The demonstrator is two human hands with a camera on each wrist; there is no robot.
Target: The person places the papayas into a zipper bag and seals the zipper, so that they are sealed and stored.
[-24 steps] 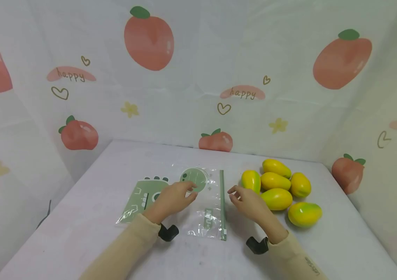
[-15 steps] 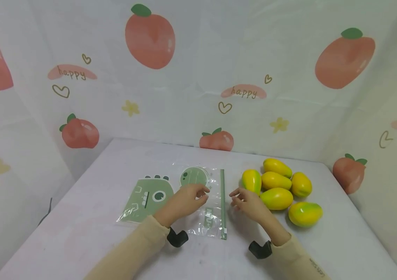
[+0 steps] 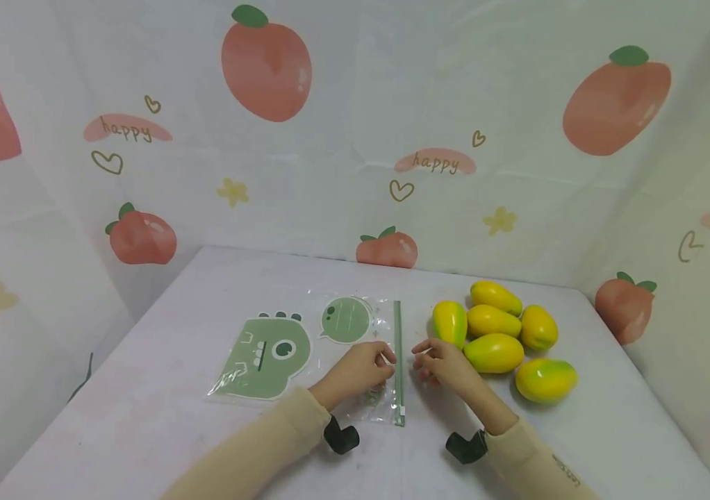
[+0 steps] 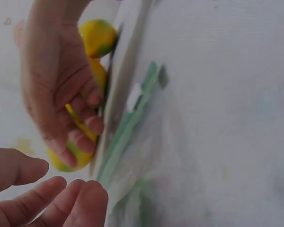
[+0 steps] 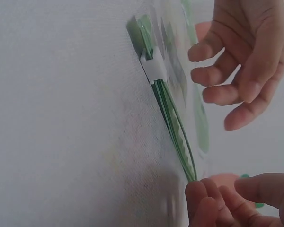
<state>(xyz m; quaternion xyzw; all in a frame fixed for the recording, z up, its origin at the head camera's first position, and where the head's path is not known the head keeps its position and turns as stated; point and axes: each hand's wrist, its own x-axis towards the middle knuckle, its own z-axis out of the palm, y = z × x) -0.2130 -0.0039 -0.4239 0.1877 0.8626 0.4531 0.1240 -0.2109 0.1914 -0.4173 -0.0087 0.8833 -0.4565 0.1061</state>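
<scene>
A clear zip bag (image 3: 386, 410) with a green dinosaur print lies flat on the table. Its green zip strip (image 3: 399, 368) runs along the right edge, with a white slider (image 5: 154, 66) at the near end. Over the bag's right part, my left hand (image 3: 360, 368) has its fingers loosely bent, their tips right by the strip. Just right of the strip hovers my right hand (image 3: 451, 364), thumb and fingers apart with nothing between them. In the right wrist view its fingertips (image 5: 196, 189) overlap the strip's far end. Neither hand holds anything.
Several yellow-green mangoes (image 3: 494, 353) are grouped on the right of the table (image 3: 142, 430), beyond and beside my right hand. White cloth (image 3: 330, 173) printed with peaches hangs at the back and both sides. A dark cord (image 3: 83, 382) shows at the left table edge.
My left hand has moved right across the bag to the zip strip, uncovering the dinosaur and the round print. The right hand has barely shifted. Bag and mangoes stay in place.
</scene>
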